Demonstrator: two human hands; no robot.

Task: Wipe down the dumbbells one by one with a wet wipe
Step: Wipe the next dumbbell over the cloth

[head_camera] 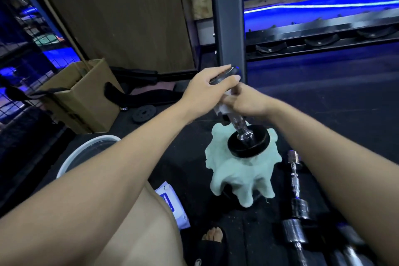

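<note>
Nearest, low in the view, a knee and a sandalled foot (212,236) sit beside a flat wipe pack (172,205), white with blue print, soft and crinkly. To the right lie chrome bars (296,207) on the dark rubber floor (345,97), ridged, shiny and hard. Left of the knee is the white rim of a round tub (86,147).

Further out, the dumbbell (241,129) stands tilted on end, its lower black plate resting on a crumpled pale-green cloth (239,170) draped over something hidden. The left hand (207,90) caps the upper plate, fingers curled over its edge, steadying it. The right hand (248,103) is wrapped round the handle with a white wipe (222,106) pinched against it.

Judging by the steel handle and solid plates, it is heavy, stiff and top-heavy when stood like this; the knurled chrome gives some grip, but wet it may turn slick. The best hold is likely the handle's middle or the plate rim, as now; the soft cloth should stop it sliding.

Beyond, a loose black disc (144,114) lies flat, a cardboard box (82,93) stands open, and 1 dark steel post (226,17) rises before a wooden panel (112,17).
</note>
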